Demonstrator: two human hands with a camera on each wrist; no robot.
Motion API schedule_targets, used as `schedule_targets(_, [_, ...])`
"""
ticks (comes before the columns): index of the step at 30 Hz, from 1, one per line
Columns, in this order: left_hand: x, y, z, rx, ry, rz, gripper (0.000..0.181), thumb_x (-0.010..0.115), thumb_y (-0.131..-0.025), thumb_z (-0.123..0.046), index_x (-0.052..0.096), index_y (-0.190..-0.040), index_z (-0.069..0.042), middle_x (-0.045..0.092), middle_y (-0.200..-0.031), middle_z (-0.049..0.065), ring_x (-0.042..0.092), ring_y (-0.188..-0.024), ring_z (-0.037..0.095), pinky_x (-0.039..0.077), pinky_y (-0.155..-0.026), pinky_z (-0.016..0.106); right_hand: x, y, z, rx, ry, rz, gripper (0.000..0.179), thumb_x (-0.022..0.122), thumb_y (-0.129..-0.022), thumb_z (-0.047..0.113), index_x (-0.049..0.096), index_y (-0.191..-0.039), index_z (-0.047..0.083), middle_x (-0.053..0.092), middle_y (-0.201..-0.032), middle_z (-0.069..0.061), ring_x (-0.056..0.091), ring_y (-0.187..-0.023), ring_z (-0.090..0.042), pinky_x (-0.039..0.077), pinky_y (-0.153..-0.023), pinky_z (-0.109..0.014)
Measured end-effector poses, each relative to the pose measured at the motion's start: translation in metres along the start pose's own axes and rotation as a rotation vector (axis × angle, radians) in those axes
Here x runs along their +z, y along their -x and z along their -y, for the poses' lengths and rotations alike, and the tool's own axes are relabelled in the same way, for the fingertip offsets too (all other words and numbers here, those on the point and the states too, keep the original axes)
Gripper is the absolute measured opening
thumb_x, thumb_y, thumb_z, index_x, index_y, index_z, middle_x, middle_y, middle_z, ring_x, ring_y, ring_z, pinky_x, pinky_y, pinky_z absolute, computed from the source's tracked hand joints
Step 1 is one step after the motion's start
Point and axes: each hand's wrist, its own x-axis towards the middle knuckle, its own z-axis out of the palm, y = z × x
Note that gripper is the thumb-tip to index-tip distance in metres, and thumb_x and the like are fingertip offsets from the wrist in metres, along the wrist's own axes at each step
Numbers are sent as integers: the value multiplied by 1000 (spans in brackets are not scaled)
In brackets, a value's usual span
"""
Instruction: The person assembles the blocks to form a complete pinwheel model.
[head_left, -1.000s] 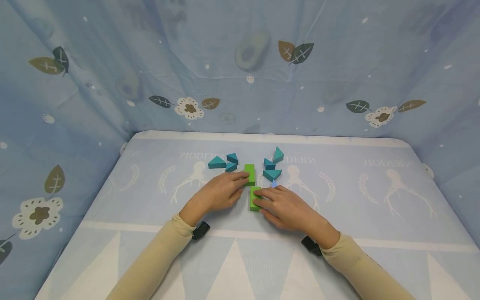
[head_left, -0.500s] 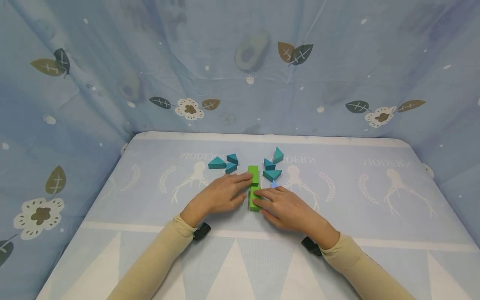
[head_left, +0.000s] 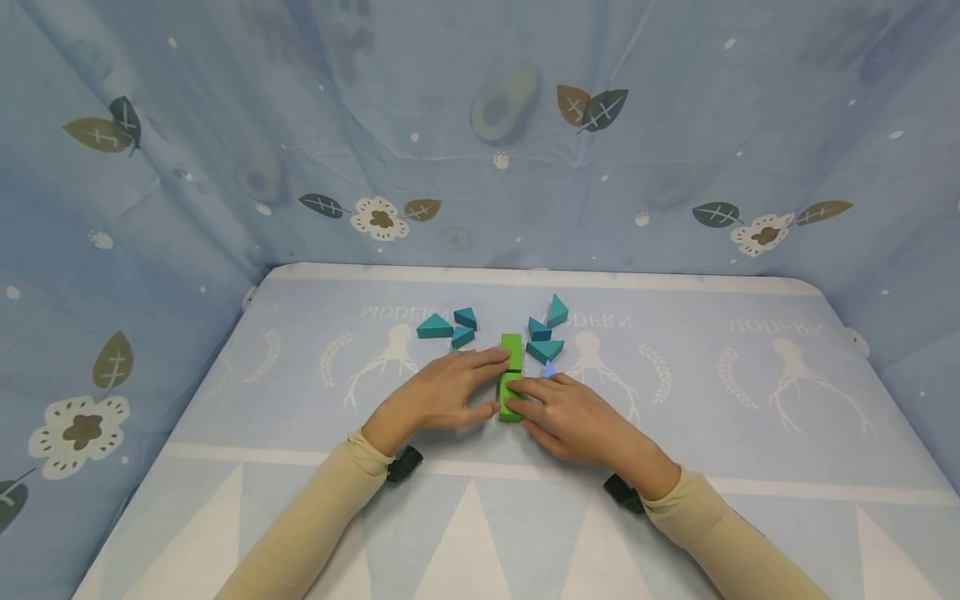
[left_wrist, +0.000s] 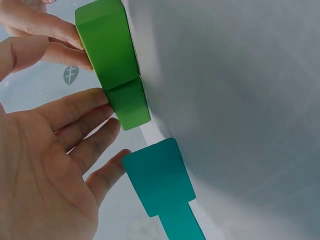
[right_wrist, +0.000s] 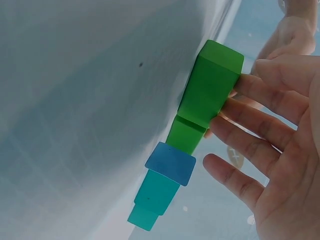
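Note:
Two green rectangular blocks lie end to end in line in the head view, with a thin dark seam between them. My left hand [head_left: 442, 387] touches the left side of the far green block [head_left: 512, 342] with its fingertips, its fingers stretched out. On the near green block [head_left: 510, 417] rest the fingertips of my right hand [head_left: 573, 419], coming from the right. Seen in the right wrist view, the fingers of the right hand [right_wrist: 280, 150] are straight against the near block [right_wrist: 207, 85]. The left wrist view also has the left palm [left_wrist: 55, 160] with its fingers extended.
Teal triangular blocks lie beyond the hands: a left cluster [head_left: 435, 327] and a right cluster [head_left: 544, 351]. A small light-blue piece [head_left: 549, 368] peeks out above the right hand. A patterned cloth covers the table [head_left: 675, 333], and a blue curtain [head_left: 450, 125] hangs behind.
My left hand has pushed the far green block to the right and slightly nearer, into line with the near one. The right hand and near block have hardly moved.

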Motion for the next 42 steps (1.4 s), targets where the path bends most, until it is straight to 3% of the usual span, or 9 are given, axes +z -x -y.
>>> schedule_targets(14, [-1,0,-2,-3,-16,-38,58,52,-95,-44,52,-143,-12,45,-152,1,40,-142,20,36,-115,42,0,0,0,-13,13,3,37,69,-91,24,67,-126,12,59,-136,-8,60,-121,-22,51,-93,-45])
schedule_targets(31, [-2,2,-1,18,-16,-23,61,55,-93,-45,52,-143,-11,45,-152,2,40,-142,21,36,-114,42,2,1,-2,-12,-5,-3,38,69,-91,22,66,-127,13,60,-135,-7,61,-120,-21,51,-92,-46])
schedule_targets(42, [-3,1,-3,-9,-12,1,60,57,-93,-42,50,-145,-12,42,-154,1,38,-143,21,34,-115,45,-1,3,-4,-10,-36,-6,39,68,-91,23,65,-129,13,60,-136,-7,61,-120,-22,52,-93,-46])
